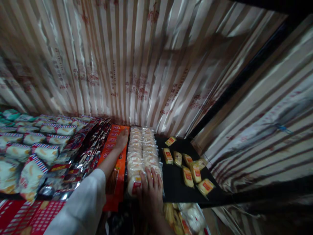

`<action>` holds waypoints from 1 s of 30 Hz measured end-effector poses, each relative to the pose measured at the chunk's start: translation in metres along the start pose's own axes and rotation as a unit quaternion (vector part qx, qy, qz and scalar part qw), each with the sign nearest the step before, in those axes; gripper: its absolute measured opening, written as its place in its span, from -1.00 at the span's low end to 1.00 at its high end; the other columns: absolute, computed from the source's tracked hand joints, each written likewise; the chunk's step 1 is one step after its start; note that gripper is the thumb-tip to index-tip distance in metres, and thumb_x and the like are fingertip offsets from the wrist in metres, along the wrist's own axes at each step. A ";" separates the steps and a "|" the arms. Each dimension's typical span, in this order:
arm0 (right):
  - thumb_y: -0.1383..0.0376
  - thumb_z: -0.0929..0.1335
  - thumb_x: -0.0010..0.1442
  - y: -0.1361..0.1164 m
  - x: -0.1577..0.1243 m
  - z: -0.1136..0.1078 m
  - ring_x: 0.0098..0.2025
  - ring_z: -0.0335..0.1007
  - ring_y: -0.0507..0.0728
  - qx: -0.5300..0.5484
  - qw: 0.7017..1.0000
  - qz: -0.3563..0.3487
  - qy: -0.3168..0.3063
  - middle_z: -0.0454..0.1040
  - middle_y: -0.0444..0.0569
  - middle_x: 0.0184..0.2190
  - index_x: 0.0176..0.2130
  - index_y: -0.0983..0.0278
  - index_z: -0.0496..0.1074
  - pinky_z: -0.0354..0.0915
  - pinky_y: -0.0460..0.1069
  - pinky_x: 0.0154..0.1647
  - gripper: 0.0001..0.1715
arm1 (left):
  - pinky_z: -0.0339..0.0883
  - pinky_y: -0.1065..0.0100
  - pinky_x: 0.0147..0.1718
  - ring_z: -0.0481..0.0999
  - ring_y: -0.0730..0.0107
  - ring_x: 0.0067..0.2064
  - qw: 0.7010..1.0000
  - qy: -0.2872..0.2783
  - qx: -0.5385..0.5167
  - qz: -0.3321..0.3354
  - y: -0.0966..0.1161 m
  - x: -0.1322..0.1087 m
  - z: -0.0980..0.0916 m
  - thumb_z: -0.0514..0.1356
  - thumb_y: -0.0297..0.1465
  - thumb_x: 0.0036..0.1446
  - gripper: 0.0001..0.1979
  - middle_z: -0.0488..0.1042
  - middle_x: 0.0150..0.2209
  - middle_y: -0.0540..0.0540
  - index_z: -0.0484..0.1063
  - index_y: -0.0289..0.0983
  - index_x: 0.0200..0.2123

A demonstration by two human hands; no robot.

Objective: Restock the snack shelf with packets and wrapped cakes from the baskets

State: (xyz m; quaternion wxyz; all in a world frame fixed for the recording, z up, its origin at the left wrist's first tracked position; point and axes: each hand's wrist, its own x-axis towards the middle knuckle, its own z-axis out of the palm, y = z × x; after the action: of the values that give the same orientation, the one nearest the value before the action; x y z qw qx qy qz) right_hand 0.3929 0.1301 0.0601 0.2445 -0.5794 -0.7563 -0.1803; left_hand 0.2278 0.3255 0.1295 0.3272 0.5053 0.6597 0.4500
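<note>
My left hand (122, 138) reaches over a row of orange packages (112, 143). It lies by the far left edge of two rows of clear-wrapped white round buns or cakes (142, 148). Its fingers look stretched out, though dim light softens them. At the near end of the same rows rests my right hand (152, 189), fingers spread over the front packs. A red label (136, 187) shows on the front left pack beside its fingers. Neither hand has anything lifted.
Yellow wrapped cakes (187, 176) lie scattered on the black shelf (172, 187) to the right. Bagged snacks (50, 153) and dark shiny packets (94, 143) fill the left. Below stands a box of more packs (193, 217). Striped sheeting (137, 71) closes off the back.
</note>
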 end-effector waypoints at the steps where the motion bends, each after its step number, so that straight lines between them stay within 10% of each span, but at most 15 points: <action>1: 0.22 0.27 0.13 -0.001 0.001 -0.001 0.24 -0.01 0.29 0.003 1.000 -0.001 -0.003 0.27 0.01 0.16 0.07 0.16 0.32 -0.07 0.22 0.19 -0.51 | 0.13 0.29 0.12 0.30 0.25 0.15 1.000 -0.006 0.021 0.001 -0.002 -0.007 -0.009 -0.01 -0.30 0.18 -0.64 0.37 0.10 -0.21 0.38 -0.29 -0.02; 8: 0.18 0.25 0.19 -0.001 0.000 -0.003 0.26 -0.04 0.27 0.014 1.000 -0.010 0.003 0.25 0.04 0.17 0.12 0.19 0.28 -0.15 0.22 0.23 -0.49 | 0.13 0.25 0.14 0.36 0.26 0.10 0.982 -0.031 0.172 0.075 -0.023 -0.102 -0.073 -0.01 -0.43 0.12 -0.64 0.43 0.04 -0.15 0.42 -0.25 -0.05; 15: 0.18 0.20 0.24 0.002 -0.003 -0.004 0.32 -0.18 0.26 0.014 0.999 -0.034 0.002 0.08 0.08 0.26 0.21 0.23 0.15 -0.19 0.23 0.23 -0.43 | -0.03 0.07 0.24 -0.04 0.08 0.30 0.923 -0.044 0.331 0.189 -0.066 -0.188 -0.081 0.01 -0.32 0.13 -0.59 0.24 0.19 -0.18 0.39 -0.29 0.02; 30: 0.19 0.19 0.27 0.001 0.005 -0.007 0.32 -0.20 0.27 0.042 0.998 -0.032 -0.028 0.03 0.15 0.28 0.20 0.16 0.17 -0.19 0.26 0.22 -0.48 | 0.04 0.06 0.20 0.12 -0.01 0.24 0.899 0.003 0.398 0.184 -0.071 -0.219 -0.062 0.01 -0.40 0.09 -0.52 0.28 0.15 -0.31 0.31 -0.40 0.09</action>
State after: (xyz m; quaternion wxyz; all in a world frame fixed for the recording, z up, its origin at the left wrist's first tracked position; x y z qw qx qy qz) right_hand 0.3942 0.1309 0.0689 0.2411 -0.5490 -0.7880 -0.1399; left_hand 0.2067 0.0925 0.0822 0.0077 0.7043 0.6799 0.2038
